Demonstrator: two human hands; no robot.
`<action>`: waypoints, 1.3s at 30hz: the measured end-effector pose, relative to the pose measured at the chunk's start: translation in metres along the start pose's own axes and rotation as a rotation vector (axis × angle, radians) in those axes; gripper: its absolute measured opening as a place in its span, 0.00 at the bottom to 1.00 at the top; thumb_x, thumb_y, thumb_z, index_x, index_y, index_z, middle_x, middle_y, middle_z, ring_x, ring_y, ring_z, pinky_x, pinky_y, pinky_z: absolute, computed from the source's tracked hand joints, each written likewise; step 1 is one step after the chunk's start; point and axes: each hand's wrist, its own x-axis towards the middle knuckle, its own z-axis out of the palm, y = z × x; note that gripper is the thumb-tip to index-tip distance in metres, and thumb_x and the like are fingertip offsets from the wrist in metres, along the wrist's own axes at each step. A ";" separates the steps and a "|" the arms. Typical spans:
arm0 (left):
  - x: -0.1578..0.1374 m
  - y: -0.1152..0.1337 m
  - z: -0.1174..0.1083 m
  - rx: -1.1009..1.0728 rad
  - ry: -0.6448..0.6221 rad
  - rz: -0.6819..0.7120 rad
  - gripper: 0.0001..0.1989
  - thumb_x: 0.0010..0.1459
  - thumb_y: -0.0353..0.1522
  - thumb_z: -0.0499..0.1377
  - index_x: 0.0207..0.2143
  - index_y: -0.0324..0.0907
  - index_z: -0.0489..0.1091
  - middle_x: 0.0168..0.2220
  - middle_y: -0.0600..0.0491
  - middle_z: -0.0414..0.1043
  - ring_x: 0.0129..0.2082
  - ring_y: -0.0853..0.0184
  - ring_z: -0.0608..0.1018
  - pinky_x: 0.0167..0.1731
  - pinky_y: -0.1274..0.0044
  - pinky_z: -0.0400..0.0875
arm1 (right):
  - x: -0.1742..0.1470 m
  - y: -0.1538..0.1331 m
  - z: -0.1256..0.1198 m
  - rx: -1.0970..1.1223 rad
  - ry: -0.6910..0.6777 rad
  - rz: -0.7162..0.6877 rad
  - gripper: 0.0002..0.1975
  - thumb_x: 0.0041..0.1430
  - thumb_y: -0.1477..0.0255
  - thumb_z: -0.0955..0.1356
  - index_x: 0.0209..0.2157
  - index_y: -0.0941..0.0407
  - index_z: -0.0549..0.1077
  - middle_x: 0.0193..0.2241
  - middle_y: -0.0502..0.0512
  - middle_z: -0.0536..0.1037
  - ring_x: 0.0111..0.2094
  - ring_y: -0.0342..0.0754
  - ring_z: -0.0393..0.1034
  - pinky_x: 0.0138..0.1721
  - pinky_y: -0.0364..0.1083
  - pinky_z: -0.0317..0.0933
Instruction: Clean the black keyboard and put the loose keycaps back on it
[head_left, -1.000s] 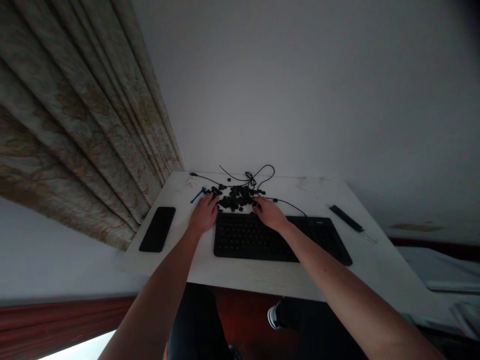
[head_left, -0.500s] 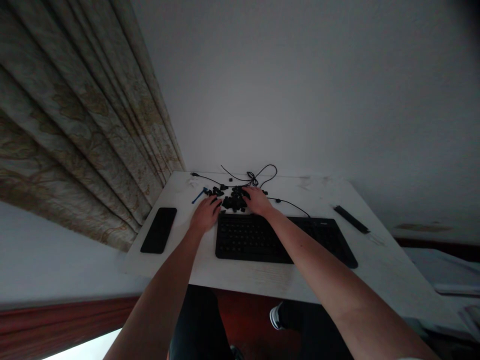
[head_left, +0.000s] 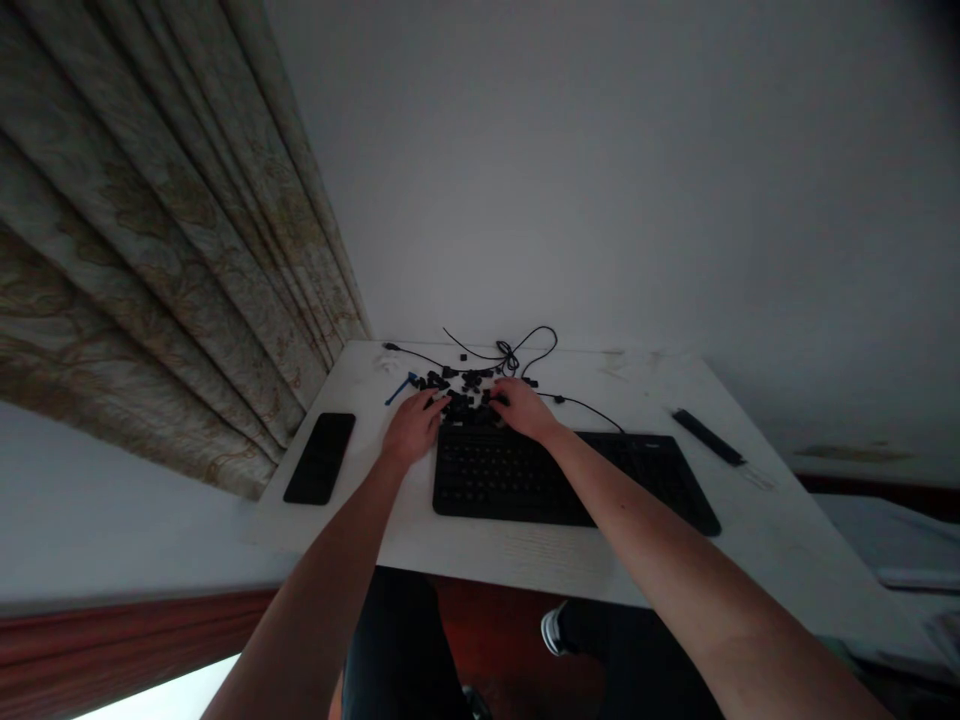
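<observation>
Black keycaps (head_left: pixel 459 402) lie in a loose pile behind the black keyboard (head_left: pixel 495 480), some touching its rear edge. At the pile's left side rests my left hand (head_left: pixel 412 428), open, its fingers apart and the tips beside the keycaps. My right hand (head_left: pixel 523 408) reaches in from the right, fingers bent and spread among the keycaps, with dark pieces between thumb and forefinger. Whether it grips one is too small to tell. My right forearm covers part of the keyboard. A small blue tool (head_left: pixel 400 388) lies left of the pile.
A black cable (head_left: pixel 507 356) is coiled near the wall. To the left a black phone (head_left: pixel 320 458) lies on the white table (head_left: pixel 487 548). At the right is a dark narrow strip (head_left: pixel 707 436). A patterned curtain (head_left: pixel 172 240) hangs at the left.
My right hand has drawn slightly back toward the keyboard, and its fingers are more bent. The keycaps are more spread out, some closer to the keyboard. My left hand has barely shifted.
</observation>
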 end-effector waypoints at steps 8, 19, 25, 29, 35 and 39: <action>0.001 0.002 -0.004 0.017 -0.044 0.041 0.21 0.62 0.24 0.52 0.55 0.46 0.72 0.57 0.47 0.70 0.58 0.57 0.70 0.60 0.59 0.65 | -0.003 -0.004 -0.006 -0.104 0.003 0.098 0.08 0.60 0.77 0.66 0.39 0.57 0.76 0.44 0.60 0.78 0.48 0.52 0.70 0.52 0.49 0.61; 0.002 -0.001 0.003 -0.004 0.031 -0.021 0.20 0.62 0.27 0.53 0.55 0.44 0.71 0.56 0.46 0.71 0.58 0.57 0.71 0.60 0.60 0.66 | 0.007 -0.065 0.012 -0.112 -0.210 -0.044 0.16 0.67 0.67 0.64 0.52 0.54 0.76 0.46 0.59 0.76 0.46 0.51 0.72 0.50 0.46 0.62; 0.002 -0.002 0.004 0.027 0.031 -0.015 0.18 0.62 0.28 0.54 0.54 0.43 0.71 0.55 0.47 0.72 0.57 0.57 0.72 0.59 0.62 0.68 | 0.023 -0.069 0.019 -0.138 -0.291 -0.021 0.10 0.64 0.72 0.67 0.44 0.55 0.80 0.45 0.60 0.75 0.44 0.49 0.73 0.48 0.44 0.63; 0.002 -0.003 0.004 0.031 0.041 -0.029 0.18 0.62 0.28 0.54 0.54 0.44 0.72 0.55 0.47 0.72 0.57 0.58 0.72 0.60 0.62 0.67 | 0.025 -0.063 0.016 0.028 -0.202 -0.020 0.08 0.63 0.74 0.68 0.38 0.57 0.81 0.41 0.58 0.79 0.42 0.48 0.74 0.47 0.44 0.63; 0.001 -0.002 0.002 0.027 0.063 -0.042 0.18 0.64 0.30 0.53 0.55 0.43 0.71 0.57 0.46 0.70 0.58 0.57 0.71 0.60 0.62 0.66 | 0.005 -0.027 -0.017 0.344 0.021 0.221 0.08 0.59 0.75 0.70 0.39 0.57 0.82 0.34 0.55 0.82 0.35 0.46 0.75 0.42 0.44 0.67; 0.001 0.001 0.000 0.027 0.097 -0.062 0.19 0.64 0.31 0.52 0.55 0.43 0.71 0.57 0.45 0.71 0.58 0.57 0.71 0.60 0.61 0.66 | -0.035 0.008 -0.051 0.531 0.081 0.410 0.10 0.57 0.75 0.70 0.41 0.59 0.81 0.32 0.56 0.82 0.30 0.44 0.73 0.34 0.43 0.67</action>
